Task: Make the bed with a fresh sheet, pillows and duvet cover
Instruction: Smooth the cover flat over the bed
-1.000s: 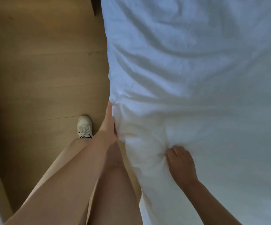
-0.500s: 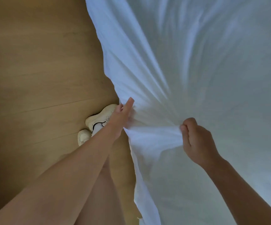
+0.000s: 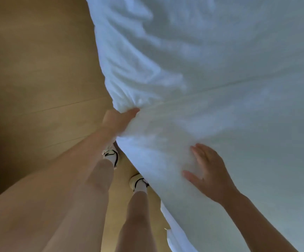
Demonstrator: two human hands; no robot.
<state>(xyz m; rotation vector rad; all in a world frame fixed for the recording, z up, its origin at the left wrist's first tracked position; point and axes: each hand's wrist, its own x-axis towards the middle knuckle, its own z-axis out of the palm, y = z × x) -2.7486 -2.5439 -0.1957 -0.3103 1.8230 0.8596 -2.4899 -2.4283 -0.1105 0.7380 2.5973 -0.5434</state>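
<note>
A: Where is the bedding?

B: The white bedding (image 3: 220,51) fills the right and upper part of the view. It is rumpled along its left edge, which hangs down beside the wooden floor (image 3: 38,79). A faint straight seam (image 3: 220,89) runs across it from near the left hand toward the upper right.

A: And the hands?

B: The left hand (image 3: 119,120) grips a bunched fold at the bedding's edge, its fingers closed on the cloth. The right hand (image 3: 209,171) lies flat on the bedding lower down, fingers straight and spread, holding nothing.

A: Are they close together?

B: Near, but not touching. The left is at the edge and the right is further in on the surface.

A: Anything else?

B: The person's legs (image 3: 96,188) stand just beside the bedding's edge. One white shoe (image 3: 111,154) with dark trim is below the left hand. A second shoe (image 3: 138,183) is nearer the camera, partly under the overhanging cloth. What lies beneath the bedding is hidden.
</note>
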